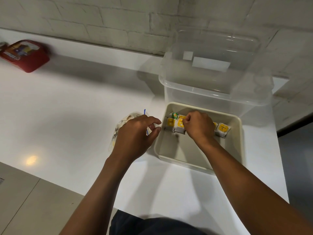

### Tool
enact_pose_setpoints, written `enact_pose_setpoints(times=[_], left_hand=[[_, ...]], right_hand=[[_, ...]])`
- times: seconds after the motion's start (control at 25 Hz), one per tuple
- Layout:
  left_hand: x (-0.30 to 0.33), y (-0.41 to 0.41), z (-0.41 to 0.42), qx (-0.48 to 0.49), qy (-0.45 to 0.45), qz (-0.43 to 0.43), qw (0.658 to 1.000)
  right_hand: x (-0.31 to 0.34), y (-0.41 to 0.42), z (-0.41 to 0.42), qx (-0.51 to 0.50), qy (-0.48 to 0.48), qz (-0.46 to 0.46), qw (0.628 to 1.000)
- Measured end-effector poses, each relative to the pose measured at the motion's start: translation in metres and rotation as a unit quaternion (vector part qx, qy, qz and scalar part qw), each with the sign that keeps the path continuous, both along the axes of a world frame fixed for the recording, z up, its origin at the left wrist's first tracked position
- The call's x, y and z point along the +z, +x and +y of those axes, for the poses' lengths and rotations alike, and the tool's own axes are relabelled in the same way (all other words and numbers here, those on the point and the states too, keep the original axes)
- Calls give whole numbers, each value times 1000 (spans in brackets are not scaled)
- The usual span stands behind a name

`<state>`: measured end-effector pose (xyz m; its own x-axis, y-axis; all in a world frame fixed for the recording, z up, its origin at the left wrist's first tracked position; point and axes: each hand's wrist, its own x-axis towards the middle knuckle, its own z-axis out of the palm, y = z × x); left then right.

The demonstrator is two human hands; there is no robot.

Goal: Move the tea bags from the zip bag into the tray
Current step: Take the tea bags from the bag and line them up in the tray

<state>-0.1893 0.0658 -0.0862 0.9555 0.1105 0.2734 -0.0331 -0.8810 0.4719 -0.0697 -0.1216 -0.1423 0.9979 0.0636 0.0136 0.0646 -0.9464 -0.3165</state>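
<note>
A cream tray (236,146) sits on the white counter, with several yellow-labelled tea bags (222,129) lined up along its far side and a green-labelled one (174,115) at the left end. My right hand (198,125) is inside the tray, its fingers curled and pinching a tea bag (179,126) in that row. Left of the tray lies the clear zip bag (121,126) with a blue seal strip, tea bags still inside. My left hand (135,134) rests over the zip bag, fingers curled at its opening; the bag is mostly hidden beneath it.
A large clear plastic box (216,78) with a lid stands right behind the tray. A red packet (27,55) lies far left near the white brick wall. The counter's front edge runs diagonally below my arms, with tiled floor beyond it.
</note>
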Motion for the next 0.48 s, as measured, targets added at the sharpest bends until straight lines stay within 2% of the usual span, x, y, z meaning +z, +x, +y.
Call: enact_pose_setpoints(times=[0.16,0.24,0.32,0.4,0.48], left_hand=[[0,0,1,2,3,2,1000],[0,0,1,1,2,2,1000],[0,0,1,-3,0,-3,1000],[-1,1,1,-5,0,-5,1000],[-1,1,1,-8,0,-4,1000]], right_hand=[[6,-4,0,12,-6,-17,1000],[12,-4,3,31,38,-8,999],[13,-8,6,95,92,43,990],[12,-15,9,154,78,93,981],[6,-19,10,175,40,99,979]])
